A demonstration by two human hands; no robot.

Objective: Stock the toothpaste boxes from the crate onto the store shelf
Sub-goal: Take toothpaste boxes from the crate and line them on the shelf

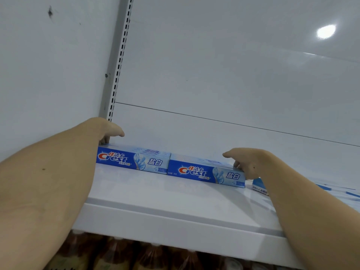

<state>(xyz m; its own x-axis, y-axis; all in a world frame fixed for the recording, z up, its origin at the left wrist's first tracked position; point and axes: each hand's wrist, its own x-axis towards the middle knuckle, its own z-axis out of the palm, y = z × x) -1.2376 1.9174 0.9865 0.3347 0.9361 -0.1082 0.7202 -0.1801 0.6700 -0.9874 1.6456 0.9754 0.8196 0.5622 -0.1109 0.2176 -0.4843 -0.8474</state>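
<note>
Two groups of blue Crest toothpaste boxes lie end to end on the white shelf (pixel 175 197), several boxes deep. My left hand (pixel 106 131) rests over the far left end of the left group (pixel 134 158), its fingers curled down behind the boxes. My right hand (pixel 247 162) grips the right end of the right group (pixel 206 172), with the thumb stretched over the top and the fingers down the end face. The crate is out of view.
More toothpaste boxes (pixel 259 186) lie on the shelf at the right, partly behind my right forearm. A slotted upright (pixel 120 61) runs up the back wall at the left. Bagged goods (pixel 136 254) fill the shelf below.
</note>
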